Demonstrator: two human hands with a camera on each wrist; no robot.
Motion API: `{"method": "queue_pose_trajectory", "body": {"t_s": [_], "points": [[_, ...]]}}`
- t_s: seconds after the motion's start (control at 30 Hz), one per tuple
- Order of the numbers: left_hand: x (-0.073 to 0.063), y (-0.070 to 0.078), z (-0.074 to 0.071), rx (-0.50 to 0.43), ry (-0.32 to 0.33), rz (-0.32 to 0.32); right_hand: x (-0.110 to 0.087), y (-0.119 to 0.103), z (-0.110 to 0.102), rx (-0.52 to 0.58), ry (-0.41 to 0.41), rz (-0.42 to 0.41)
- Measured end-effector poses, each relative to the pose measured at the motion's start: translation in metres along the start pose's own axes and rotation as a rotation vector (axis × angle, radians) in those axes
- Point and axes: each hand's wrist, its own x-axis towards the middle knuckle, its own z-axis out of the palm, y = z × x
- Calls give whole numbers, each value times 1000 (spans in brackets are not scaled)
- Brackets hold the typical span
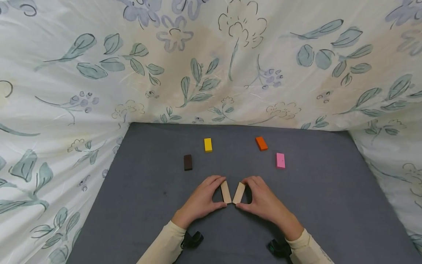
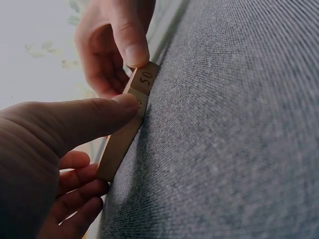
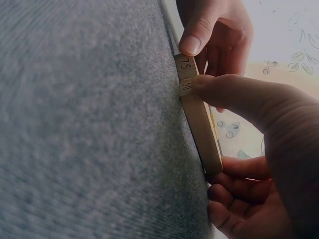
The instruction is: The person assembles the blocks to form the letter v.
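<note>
White floral cloth (image 1: 108, 18) rises behind a grey table (image 1: 132, 212), whose surface spreads wide toward 3 and 9 o'clock. Sleeved forearms (image 1: 163, 245) enter from 7 and 5 o'clock, left hand (image 1: 202, 198) and right hand (image 1: 265, 201) arched inward. Thumb and fingers, a block's length apart, pinch the left wooden block (image 1: 225, 192) and right wooden block (image 1: 239, 193) by their ends, forming a V opening toward 12. Around it lie a dark brown block (image 1: 188, 162) at 10, yellow block (image 1: 208, 145) at 11, orange block (image 1: 261, 143) at 1, pink block (image 1: 280, 161) at 2
</note>
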Motion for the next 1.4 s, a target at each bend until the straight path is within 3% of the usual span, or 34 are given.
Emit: {"method": "queue_pose_trajectory", "body": {"t_s": [0.6,0.8,0.9,1.0,1.13,1.4], "points": [[2,1,-3,-7,10,31,2,-1,0,-14,6,-14],[-3,2,-3,13,2,69,-3,2,-2,9,-5,3],[-7,10,-8,82,-2,145,-6,4,-10,39,13,17],[-15,24,-12,221,-29,265,-10,12,-25,60,65,24],[-26,42,-6,376,-83,384,-14,30,-52,51,154,24],[-31,49,3,438,-133,359,-20,54,-84,13,250,62]]}}
